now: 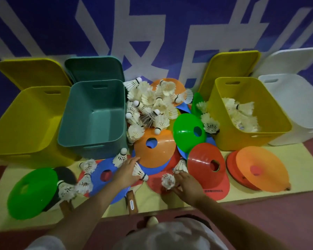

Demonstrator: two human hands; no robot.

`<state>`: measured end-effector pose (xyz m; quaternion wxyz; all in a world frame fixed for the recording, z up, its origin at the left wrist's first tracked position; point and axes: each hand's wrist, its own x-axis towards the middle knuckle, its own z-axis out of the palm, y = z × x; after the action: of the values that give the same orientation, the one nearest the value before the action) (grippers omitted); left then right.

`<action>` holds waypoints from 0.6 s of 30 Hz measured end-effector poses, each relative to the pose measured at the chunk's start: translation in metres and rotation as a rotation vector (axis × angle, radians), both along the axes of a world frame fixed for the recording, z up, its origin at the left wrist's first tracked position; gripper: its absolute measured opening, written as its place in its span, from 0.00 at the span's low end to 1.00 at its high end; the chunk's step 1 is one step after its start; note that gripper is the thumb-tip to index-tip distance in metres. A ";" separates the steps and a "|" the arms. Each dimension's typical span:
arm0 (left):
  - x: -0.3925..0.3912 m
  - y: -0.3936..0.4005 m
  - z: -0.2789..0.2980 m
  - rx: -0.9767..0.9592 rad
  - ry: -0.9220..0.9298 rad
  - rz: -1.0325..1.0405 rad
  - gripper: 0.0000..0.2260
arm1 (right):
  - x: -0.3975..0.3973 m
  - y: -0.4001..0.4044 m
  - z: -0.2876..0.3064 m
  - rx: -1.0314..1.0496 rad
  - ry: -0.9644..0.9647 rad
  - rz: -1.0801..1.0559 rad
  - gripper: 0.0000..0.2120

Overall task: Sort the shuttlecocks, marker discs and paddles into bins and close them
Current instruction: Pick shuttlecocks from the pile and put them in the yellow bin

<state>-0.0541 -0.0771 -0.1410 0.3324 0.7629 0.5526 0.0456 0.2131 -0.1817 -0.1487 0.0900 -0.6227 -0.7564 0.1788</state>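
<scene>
Large white characters stand on the blue wall banner [152, 33] at the far side, cropped by the bins and the frame edge, so none reads whole. A dark line of print runs along the near rim of the red marker disc [209, 170] at the near right, too blurred to read. A small white label sits on the wooden paddle handle [131, 202] near the desk's front edge, also unreadable.

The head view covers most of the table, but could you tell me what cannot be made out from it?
- White bin: its inside faces away from the camera.
- Paddle blades: marker discs cover them; only one wooden handle shows clearly.
- Right hand: its grip on the shuttlecock is unclear.
</scene>
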 end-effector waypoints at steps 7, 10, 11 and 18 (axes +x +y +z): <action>-0.016 0.003 -0.014 0.111 -0.084 -0.080 0.25 | 0.020 -0.017 0.005 0.038 0.123 -0.214 0.17; -0.017 0.003 -0.009 0.091 -0.070 -0.155 0.27 | 0.011 -0.013 0.008 0.033 0.176 -0.251 0.15; -0.018 0.003 -0.007 0.066 -0.060 -0.189 0.28 | 0.009 -0.010 0.009 0.035 0.202 -0.263 0.13; -0.024 -0.005 -0.002 0.015 -0.100 -0.256 0.23 | 0.009 -0.006 0.006 0.014 0.245 -0.332 0.17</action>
<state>-0.0785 -0.0820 -0.1433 0.3569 0.8265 0.4331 0.0452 0.2218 -0.1879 -0.1425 0.2137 -0.7119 -0.6279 0.2307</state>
